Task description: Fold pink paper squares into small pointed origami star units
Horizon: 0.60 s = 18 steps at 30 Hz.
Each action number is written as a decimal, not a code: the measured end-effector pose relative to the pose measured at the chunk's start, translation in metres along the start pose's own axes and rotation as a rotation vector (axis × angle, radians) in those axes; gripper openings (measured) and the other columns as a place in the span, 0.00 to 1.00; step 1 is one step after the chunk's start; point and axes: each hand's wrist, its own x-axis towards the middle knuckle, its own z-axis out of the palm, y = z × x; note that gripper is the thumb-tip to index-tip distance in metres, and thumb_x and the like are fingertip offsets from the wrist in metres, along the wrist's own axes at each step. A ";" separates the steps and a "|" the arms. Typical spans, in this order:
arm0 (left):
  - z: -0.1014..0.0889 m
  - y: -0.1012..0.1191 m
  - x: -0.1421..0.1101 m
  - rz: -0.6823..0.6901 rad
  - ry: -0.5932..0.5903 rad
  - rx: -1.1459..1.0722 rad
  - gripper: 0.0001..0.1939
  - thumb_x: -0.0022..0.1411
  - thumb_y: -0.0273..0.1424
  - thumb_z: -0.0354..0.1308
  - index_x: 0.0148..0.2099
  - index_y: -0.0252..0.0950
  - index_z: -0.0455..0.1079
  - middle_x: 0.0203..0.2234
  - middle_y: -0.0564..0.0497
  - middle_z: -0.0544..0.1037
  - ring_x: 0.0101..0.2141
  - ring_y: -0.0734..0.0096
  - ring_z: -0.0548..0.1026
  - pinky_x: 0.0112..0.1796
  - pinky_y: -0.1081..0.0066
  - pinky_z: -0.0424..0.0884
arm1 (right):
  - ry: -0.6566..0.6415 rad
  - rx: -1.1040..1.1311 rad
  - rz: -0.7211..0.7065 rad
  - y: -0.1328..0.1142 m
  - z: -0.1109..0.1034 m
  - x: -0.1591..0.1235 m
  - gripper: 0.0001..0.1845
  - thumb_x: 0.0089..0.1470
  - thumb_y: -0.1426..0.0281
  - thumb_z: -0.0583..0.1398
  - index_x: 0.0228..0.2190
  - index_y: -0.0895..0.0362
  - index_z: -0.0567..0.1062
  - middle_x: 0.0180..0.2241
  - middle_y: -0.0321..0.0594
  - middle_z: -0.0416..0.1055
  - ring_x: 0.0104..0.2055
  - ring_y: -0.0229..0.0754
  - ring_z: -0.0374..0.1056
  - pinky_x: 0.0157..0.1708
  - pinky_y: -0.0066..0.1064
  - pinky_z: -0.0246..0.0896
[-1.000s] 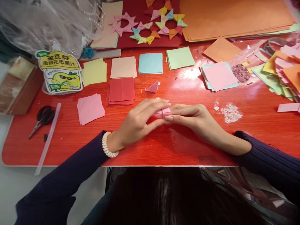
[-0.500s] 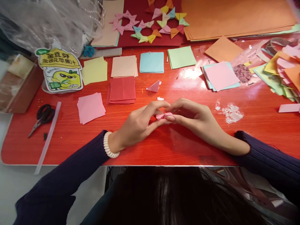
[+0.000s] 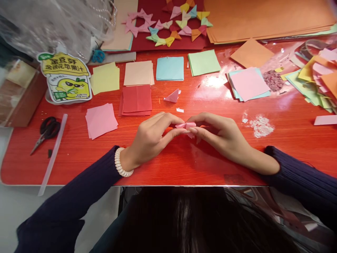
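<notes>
Between my two hands is a small folded piece of pink paper (image 3: 186,125), pinched just above the table. My left hand (image 3: 155,135) grips its left end between thumb and fingers. From the other side, my right hand (image 3: 219,135) pinches the right end, thumb in front. Some of the paper's lower part shows below the thumbs; the rest is hidden by fingertips. Just beyond the hands lies a folded pink paper triangle (image 3: 172,96) with a white scrap (image 3: 180,110) near it.
Square paper stacks surround the hands: pink (image 3: 101,120), red (image 3: 137,100), blue (image 3: 170,68), green (image 3: 204,62). Scissors (image 3: 47,132) and a clear strip (image 3: 54,154) lie left. Folded paper rings (image 3: 163,40) are at the back. Paper scraps (image 3: 313,82) heap up on the right.
My fingertips have shifted on the pink paper, and my right fingers have drawn back a little from the left ones. More of the folded paper shows now.
</notes>
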 end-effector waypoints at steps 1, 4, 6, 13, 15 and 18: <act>0.000 0.000 0.000 -0.004 0.001 -0.002 0.05 0.58 0.29 0.58 0.37 0.33 0.68 0.28 0.53 0.76 0.28 0.79 0.73 0.32 0.78 0.70 | -0.030 0.010 0.014 0.000 0.000 0.000 0.10 0.58 0.66 0.56 0.38 0.58 0.72 0.31 0.37 0.72 0.28 0.34 0.67 0.28 0.24 0.63; 0.000 0.001 -0.001 -0.006 -0.005 -0.016 0.04 0.58 0.28 0.58 0.37 0.33 0.69 0.28 0.53 0.77 0.28 0.80 0.73 0.32 0.79 0.70 | -0.061 -0.006 0.008 0.001 -0.001 -0.001 0.11 0.59 0.66 0.55 0.38 0.59 0.73 0.30 0.37 0.73 0.27 0.34 0.68 0.28 0.25 0.63; 0.000 0.001 0.000 -0.014 -0.013 -0.025 0.04 0.58 0.29 0.58 0.36 0.33 0.69 0.28 0.52 0.77 0.28 0.80 0.73 0.31 0.79 0.69 | -0.030 -0.042 -0.033 0.002 0.000 -0.001 0.09 0.59 0.68 0.56 0.37 0.60 0.73 0.29 0.37 0.73 0.27 0.33 0.68 0.28 0.25 0.62; 0.000 0.004 0.001 -0.052 -0.020 -0.084 0.05 0.59 0.29 0.58 0.34 0.32 0.70 0.26 0.52 0.77 0.26 0.81 0.73 0.28 0.79 0.68 | 0.033 -0.203 -0.190 0.004 0.001 -0.002 0.04 0.57 0.74 0.56 0.33 0.59 0.72 0.27 0.36 0.72 0.26 0.32 0.67 0.28 0.23 0.61; -0.001 0.004 0.001 -0.078 -0.018 -0.118 0.04 0.58 0.29 0.58 0.34 0.32 0.70 0.26 0.53 0.77 0.26 0.82 0.73 0.27 0.81 0.68 | 0.033 -0.234 -0.213 0.005 0.000 -0.002 0.04 0.58 0.73 0.56 0.34 0.58 0.71 0.27 0.36 0.72 0.27 0.33 0.67 0.28 0.24 0.62; -0.002 0.005 0.001 -0.135 -0.032 -0.174 0.04 0.57 0.29 0.59 0.33 0.33 0.70 0.25 0.55 0.77 0.25 0.83 0.73 0.26 0.82 0.68 | 0.038 -0.275 -0.260 0.006 -0.001 -0.002 0.05 0.58 0.73 0.55 0.34 0.56 0.71 0.27 0.36 0.72 0.27 0.34 0.68 0.28 0.25 0.62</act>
